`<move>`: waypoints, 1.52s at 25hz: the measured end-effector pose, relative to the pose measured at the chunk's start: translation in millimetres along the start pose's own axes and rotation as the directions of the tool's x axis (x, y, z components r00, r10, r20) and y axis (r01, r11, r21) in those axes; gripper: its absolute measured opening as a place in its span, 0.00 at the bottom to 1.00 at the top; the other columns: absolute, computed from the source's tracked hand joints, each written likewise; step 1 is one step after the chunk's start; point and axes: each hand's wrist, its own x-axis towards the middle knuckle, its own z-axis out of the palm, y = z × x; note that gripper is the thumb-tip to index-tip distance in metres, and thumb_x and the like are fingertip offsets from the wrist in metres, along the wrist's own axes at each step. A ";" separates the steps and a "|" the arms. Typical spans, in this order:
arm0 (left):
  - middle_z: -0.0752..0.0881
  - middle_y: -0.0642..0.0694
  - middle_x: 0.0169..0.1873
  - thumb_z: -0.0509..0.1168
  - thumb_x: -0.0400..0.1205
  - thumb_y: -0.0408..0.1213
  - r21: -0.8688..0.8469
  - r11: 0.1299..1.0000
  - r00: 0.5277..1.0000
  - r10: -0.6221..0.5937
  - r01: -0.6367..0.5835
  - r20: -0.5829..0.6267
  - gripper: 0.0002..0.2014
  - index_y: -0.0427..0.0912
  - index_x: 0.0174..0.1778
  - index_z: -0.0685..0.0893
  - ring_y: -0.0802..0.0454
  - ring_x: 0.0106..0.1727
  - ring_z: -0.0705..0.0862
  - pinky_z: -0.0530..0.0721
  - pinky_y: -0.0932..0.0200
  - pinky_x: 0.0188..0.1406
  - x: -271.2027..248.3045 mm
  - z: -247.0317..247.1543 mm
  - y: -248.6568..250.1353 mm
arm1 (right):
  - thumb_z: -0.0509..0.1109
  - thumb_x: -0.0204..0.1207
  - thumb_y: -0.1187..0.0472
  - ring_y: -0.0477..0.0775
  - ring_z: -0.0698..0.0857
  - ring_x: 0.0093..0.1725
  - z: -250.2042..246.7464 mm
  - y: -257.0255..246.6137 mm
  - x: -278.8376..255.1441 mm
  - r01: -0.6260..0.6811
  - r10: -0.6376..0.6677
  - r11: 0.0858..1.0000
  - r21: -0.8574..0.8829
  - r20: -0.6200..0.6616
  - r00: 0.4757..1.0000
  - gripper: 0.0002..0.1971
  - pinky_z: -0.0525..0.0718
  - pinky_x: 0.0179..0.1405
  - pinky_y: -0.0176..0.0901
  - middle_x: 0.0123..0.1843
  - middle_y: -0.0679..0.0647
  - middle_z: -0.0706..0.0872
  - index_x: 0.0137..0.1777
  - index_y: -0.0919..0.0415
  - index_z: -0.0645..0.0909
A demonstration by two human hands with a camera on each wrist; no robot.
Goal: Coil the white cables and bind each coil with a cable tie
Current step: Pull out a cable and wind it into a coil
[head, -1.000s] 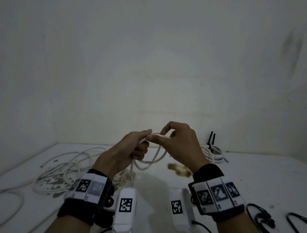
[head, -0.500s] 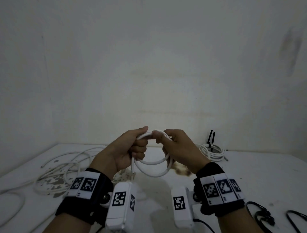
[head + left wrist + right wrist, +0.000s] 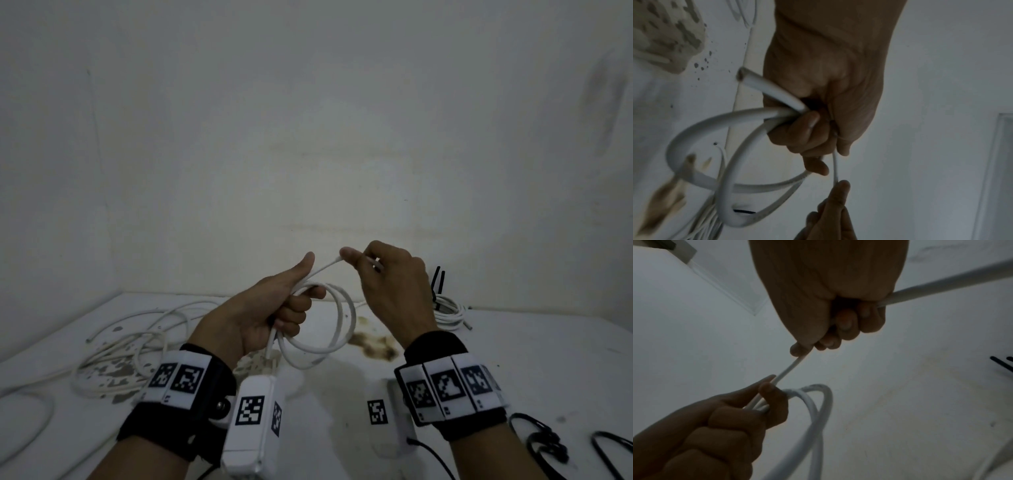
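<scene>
White round plastic cable (image 3: 337,320) is held above the surface (image 3: 513,356) as two loops clamped in the left hand (image 3: 263,315), its free end pinched in the right hand (image 3: 390,284), so coiling seems unfinished and tying, plus the loose white cables (image 3: 130,342), is left

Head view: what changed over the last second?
The right hand moved up and to the right, away from the left hand, drawing a straight run of white cable out between them; half a second ago it was pressed against the loops. The coil stays gripped in the left hand. The bound coil and the loose cables haven't moved.
</scene>
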 end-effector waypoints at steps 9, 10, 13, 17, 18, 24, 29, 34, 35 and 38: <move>0.55 0.54 0.21 0.61 0.76 0.68 0.066 0.998 0.999 0.007 -0.004 -0.049 0.26 0.48 0.30 0.71 0.58 0.18 0.52 0.51 0.66 0.15 0.6 -1.4 -2.3 | 0.69 0.81 0.42 0.56 0.76 0.24 -13.2 9.6 10.0 -0.265 0.232 0.848 0.459 0.128 0.964 0.26 0.79 0.22 0.46 0.26 0.58 0.79 0.34 0.65 0.78; 0.54 0.54 0.20 0.61 0.77 0.68 0.030 0.999 0.997 0.022 -0.020 -0.072 0.26 0.48 0.29 0.70 0.58 0.17 0.51 0.51 0.66 0.14 1.5 -2.3 -1.6 | 0.67 0.83 0.42 0.56 0.80 0.26 -13.6 8.5 8.2 -0.337 0.225 0.819 0.464 0.280 0.933 0.25 0.83 0.25 0.48 0.30 0.59 0.83 0.38 0.65 0.80; 0.55 0.54 0.18 0.61 0.79 0.65 -0.057 0.997 0.992 0.049 -0.056 -0.113 0.26 0.49 0.27 0.68 0.59 0.15 0.52 0.52 0.68 0.13 4.2 -1.9 -0.3 | 0.64 0.83 0.39 0.59 0.89 0.44 -8.2 4.0 -0.4 -0.493 0.203 0.786 0.373 0.598 0.775 0.23 0.90 0.44 0.57 0.48 0.60 0.91 0.54 0.61 0.84; 0.55 0.55 0.17 0.60 0.81 0.63 -0.149 0.987 0.995 0.051 -0.063 -0.084 0.25 0.48 0.27 0.67 0.60 0.13 0.52 0.51 0.68 0.13 4.5 -0.7 2.0 | 0.70 0.81 0.44 0.62 0.91 0.46 7.6 -4.7 -14.5 -0.699 0.163 0.570 0.431 0.775 0.611 0.19 0.92 0.47 0.60 0.44 0.63 0.91 0.58 0.61 0.84; 0.55 0.55 0.16 0.60 0.82 0.62 -0.163 0.985 0.997 0.038 -0.049 -0.070 0.25 0.48 0.27 0.68 0.60 0.13 0.52 0.51 0.68 0.12 3.7 -0.2 3.1 | 0.70 0.81 0.43 0.60 0.90 0.40 8.9 -7.4 -14.6 -0.725 0.194 0.528 0.442 0.768 0.610 0.19 0.91 0.38 0.54 0.35 0.59 0.88 0.50 0.62 0.84; 0.60 0.55 0.13 0.60 0.82 0.57 -0.272 0.961 0.998 -0.029 0.044 0.060 0.24 0.42 0.29 0.73 0.62 0.09 0.57 0.57 0.70 0.08 4.9 0.9 5.4 | 0.74 0.79 0.50 0.48 0.71 0.15 12.7 -15.8 -1.3 -0.797 0.489 0.336 0.502 0.630 0.604 0.19 0.74 0.24 0.41 0.17 0.48 0.69 0.31 0.58 0.75; 0.60 0.56 0.14 0.59 0.84 0.55 -0.273 0.959 0.996 -0.055 0.073 0.073 0.23 0.44 0.28 0.72 0.62 0.10 0.57 0.55 0.70 0.10 6.6 1.8 2.6 | 0.74 0.80 0.56 0.48 0.61 0.13 19.8 -19.9 -1.0 -0.772 0.549 0.227 0.593 0.577 0.605 0.18 0.71 0.23 0.39 0.16 0.48 0.64 0.31 0.60 0.73; 0.57 0.55 0.15 0.60 0.82 0.55 -0.241 0.969 0.998 -0.051 0.056 0.030 0.23 0.45 0.26 0.69 0.60 0.11 0.54 0.51 0.66 0.14 4.0 -4.5 4.6 | 0.76 0.78 0.50 0.49 0.65 0.15 16.5 -21.2 -5.0 -0.788 0.459 0.230 0.572 0.650 0.606 0.20 0.75 0.25 0.41 0.18 0.49 0.65 0.31 0.60 0.75; 0.57 0.55 0.15 0.61 0.81 0.54 -0.244 0.969 0.999 -0.046 0.049 0.019 0.22 0.46 0.25 0.69 0.60 0.11 0.54 0.51 0.66 0.14 3.4 -6.0 4.3 | 0.76 0.77 0.48 0.50 0.67 0.17 13.3 -22.7 -5.8 -0.809 0.422 0.190 0.556 0.698 0.579 0.21 0.78 0.27 0.43 0.19 0.49 0.66 0.31 0.60 0.75; 0.58 0.56 0.14 0.65 0.75 0.50 -0.354 0.935 1.000 0.001 0.009 0.030 0.18 0.46 0.26 0.70 0.60 0.10 0.56 0.52 0.68 0.11 3.2 -8.2 7.1 | 0.71 0.81 0.48 0.50 0.70 0.18 8.8 -26.9 -4.1 -0.819 0.348 0.100 0.566 0.751 0.561 0.21 0.82 0.27 0.42 0.19 0.50 0.67 0.31 0.60 0.75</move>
